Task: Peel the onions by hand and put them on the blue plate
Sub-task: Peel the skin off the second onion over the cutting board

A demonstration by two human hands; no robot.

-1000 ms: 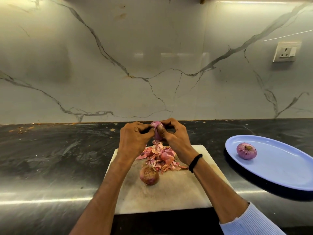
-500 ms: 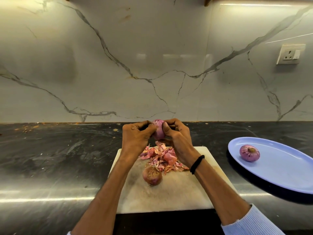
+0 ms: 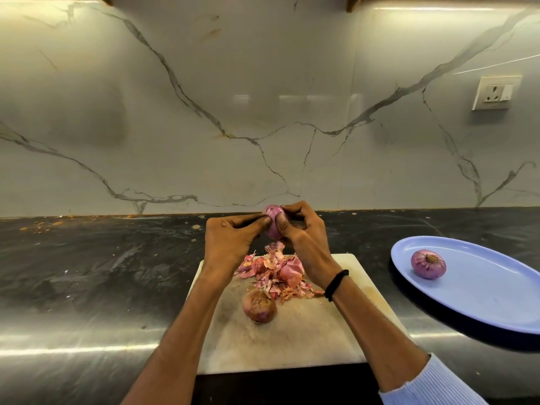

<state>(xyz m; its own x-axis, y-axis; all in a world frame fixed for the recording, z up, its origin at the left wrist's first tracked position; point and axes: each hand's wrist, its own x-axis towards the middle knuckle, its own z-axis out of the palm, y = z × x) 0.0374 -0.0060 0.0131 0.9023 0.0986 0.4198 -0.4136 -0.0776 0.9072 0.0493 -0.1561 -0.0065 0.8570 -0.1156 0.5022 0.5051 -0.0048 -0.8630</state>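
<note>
— Item one?
— Held onion (image 3: pixel 273 222): gripped by left hand (image 3: pixel 230 241) and right hand (image 3: pixel 304 238), fingers curled on it, at 12 o'clock above the cutting board (image 3: pixel 306 340).
— Other stock?
— Peeled onion (image 3: pixel 428 263) on the blue plate (image 3: pixel 482 296), 3 o'clock of the board. Unpeeled onion (image 3: pixel 259 306) on the board, skins (image 3: pixel 274 270) at its 12 o'clock.
</note>
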